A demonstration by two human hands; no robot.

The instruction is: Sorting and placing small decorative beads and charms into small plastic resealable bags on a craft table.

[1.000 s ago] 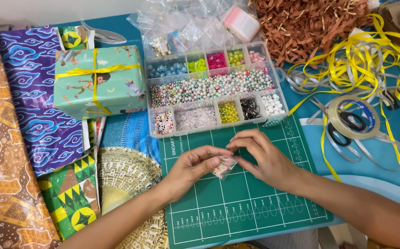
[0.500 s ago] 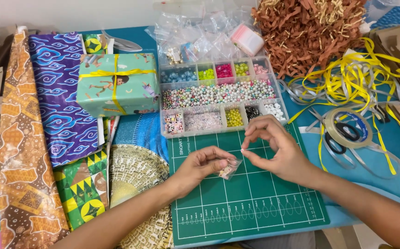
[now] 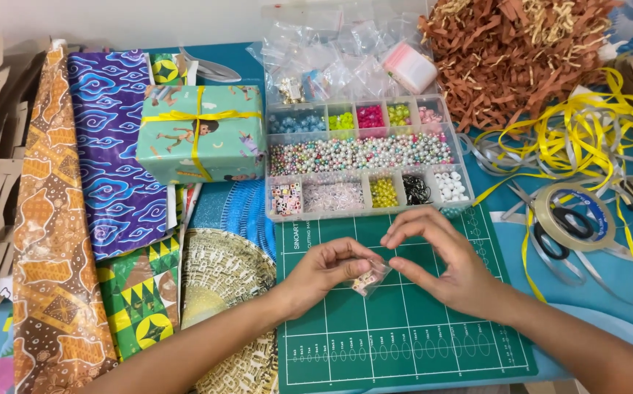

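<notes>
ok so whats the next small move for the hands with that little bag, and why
Probably bring the right hand to the small clear bag and pinch its open end. The left hand holds the bag, with a few beads inside, over the green cutting mat, while the right thumb and forefinger sit just beside it, apparently empty.

I look down on a home craft and gift-wrapping surface (image 3: pixel 243 208): a compartmented bead box (image 3: pixel 367 157), a green cutting mat (image 3: pixel 404 328), patterned wrapping paper (image 3: pixel 116 153), a ribboned gift (image 3: pixel 200 135), tape (image 3: pixel 575 215), loose ribbons (image 3: pixel 586 138) and shredded paper filler (image 3: pixel 528 51).
</notes>
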